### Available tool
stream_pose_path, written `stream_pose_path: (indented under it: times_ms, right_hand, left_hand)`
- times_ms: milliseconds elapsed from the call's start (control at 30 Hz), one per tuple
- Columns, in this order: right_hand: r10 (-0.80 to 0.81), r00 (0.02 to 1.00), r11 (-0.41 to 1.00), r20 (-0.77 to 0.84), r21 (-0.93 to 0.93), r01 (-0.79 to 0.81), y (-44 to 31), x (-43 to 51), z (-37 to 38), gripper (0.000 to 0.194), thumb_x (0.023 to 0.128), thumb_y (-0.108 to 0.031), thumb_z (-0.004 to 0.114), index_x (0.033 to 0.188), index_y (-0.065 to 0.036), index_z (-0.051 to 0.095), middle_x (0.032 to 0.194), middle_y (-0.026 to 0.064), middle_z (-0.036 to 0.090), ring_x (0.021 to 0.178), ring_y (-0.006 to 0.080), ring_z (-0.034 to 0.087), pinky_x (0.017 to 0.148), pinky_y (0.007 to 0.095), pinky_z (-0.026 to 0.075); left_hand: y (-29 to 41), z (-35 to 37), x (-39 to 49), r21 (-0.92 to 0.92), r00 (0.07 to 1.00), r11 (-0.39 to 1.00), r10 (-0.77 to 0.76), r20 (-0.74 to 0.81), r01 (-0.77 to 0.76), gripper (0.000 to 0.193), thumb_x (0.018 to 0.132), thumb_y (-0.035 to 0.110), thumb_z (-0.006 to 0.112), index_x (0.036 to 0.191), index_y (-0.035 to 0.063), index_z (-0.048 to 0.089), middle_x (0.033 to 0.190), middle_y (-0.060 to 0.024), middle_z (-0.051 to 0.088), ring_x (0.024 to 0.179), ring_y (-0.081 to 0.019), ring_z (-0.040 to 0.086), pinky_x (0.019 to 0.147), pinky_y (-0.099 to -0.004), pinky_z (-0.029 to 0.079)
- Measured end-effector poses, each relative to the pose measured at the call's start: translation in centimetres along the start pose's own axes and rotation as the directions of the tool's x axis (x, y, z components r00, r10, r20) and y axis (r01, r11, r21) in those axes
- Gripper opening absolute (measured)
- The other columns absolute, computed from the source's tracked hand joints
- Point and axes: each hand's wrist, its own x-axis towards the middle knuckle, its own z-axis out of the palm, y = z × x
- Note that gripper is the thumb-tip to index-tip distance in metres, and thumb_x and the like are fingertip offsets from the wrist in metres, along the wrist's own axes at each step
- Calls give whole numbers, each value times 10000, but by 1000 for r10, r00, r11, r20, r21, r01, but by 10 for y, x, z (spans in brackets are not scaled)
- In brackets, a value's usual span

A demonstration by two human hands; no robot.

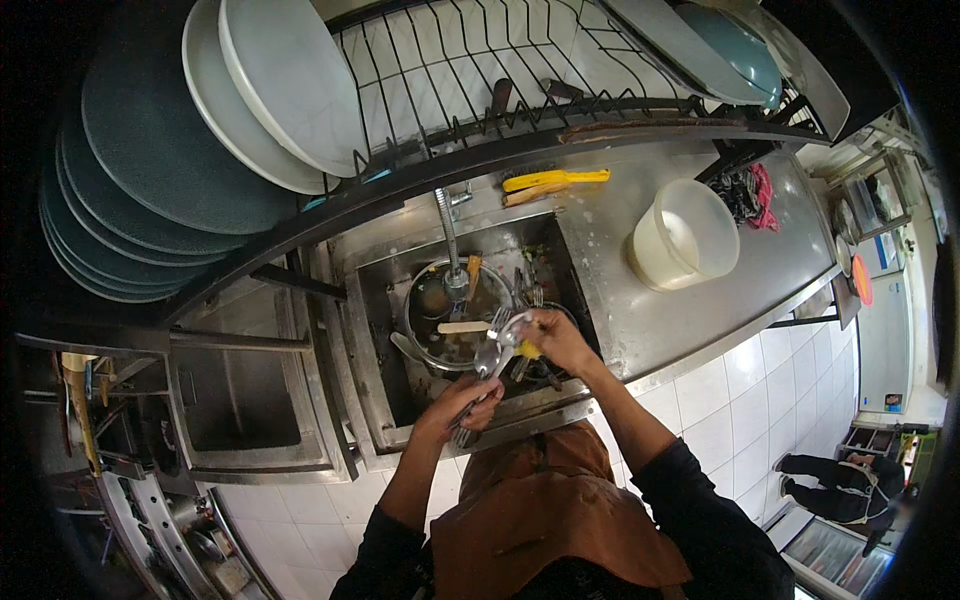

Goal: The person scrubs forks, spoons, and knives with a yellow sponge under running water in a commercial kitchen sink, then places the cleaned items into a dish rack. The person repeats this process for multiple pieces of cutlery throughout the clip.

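Observation:
My left hand [463, 409] grips a bunch of metal spoons and forks [489, 358] over the front of a steel sink [379, 360]. At their upper end, the fingers of my right hand [561, 343] pinch a shiny, pale piece of cutlery [514, 328]. Something yellow [529, 350], perhaps a sponge, shows just under the right fingers; whether they touch it is unclear. Behind the hands, a round metal basin [411, 330] holds murky water and a pale-handled utensil [461, 327]. More dirty cutlery [519, 367] lies at the right, partly hidden by my right hand.
A flexible faucet [448, 232] hangs over the basin. Yellow-handled brushes [555, 180] lie behind the sink. A translucent plastic tub [686, 236] stands on the steel counter [750, 277]. Overhead, a black dish rack [480, 146] carries plates [172, 142]. Another person [847, 487] stands far right.

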Motion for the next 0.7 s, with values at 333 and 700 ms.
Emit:
stream_pose_path:
  times_ms: [333,700]
  right_hand:
    - [88,996,995,28,-57,-86,-4,-10,-39,310,967,-311,675,1095,-37,746,904,83,745,789,143,639,757,326,514]
    - [-197,919,980,-342,-68,185,-40,-12,-6,216,904,-55,667,1115,-12,645,1064,133,672,980,256,647,902,385,512]
  left_hand:
    - [-3,-12,-11,131,930,981,178,-321,-142,349,1032,439,564,994,94,607,873,-71,723,506,-50,433,474,-230,342]
    - [-6,18,1,388,915,919,212,-342,-68,236,1037,259,576,1128,72,688,662,19,555,611,-83,540,548,-269,414]
